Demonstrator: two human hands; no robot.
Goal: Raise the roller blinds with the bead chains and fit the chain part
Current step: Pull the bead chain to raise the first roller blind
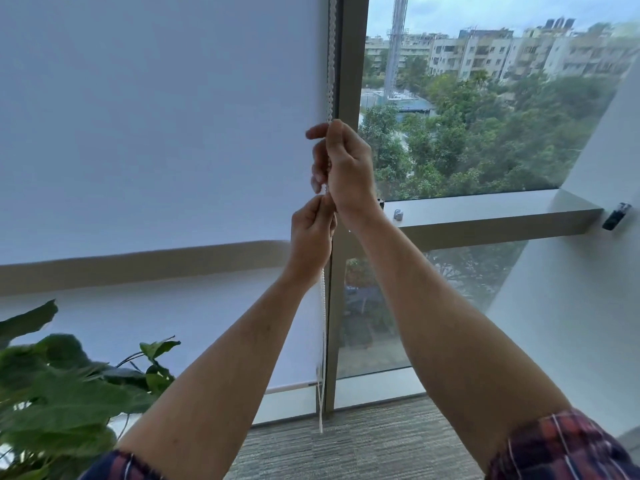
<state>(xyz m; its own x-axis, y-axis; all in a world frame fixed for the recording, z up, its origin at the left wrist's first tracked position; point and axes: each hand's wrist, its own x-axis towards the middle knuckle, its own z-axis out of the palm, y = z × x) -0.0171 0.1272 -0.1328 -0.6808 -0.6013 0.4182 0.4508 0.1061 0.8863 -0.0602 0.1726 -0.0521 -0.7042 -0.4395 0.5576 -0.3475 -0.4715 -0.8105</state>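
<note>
- Head view: the white plastic bead chain (331,64) hangs vertical beside the pale fabric roller blind (156,133), along the grey window mullion (346,81).
- The right hand (346,168) is closed round the chain; the left hand (311,233), just below, pinches it.
- Judged step: hauling the blind up, which is mostly lowered.
- Next: a straight downward pull, hands alternating, keeping the loop (322,375) untangled.

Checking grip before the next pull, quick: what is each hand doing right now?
Left hand: closed, pinching the bead chain below the right hand.
Right hand: closed around the same bead chain, higher up beside the roller blind.
</note>
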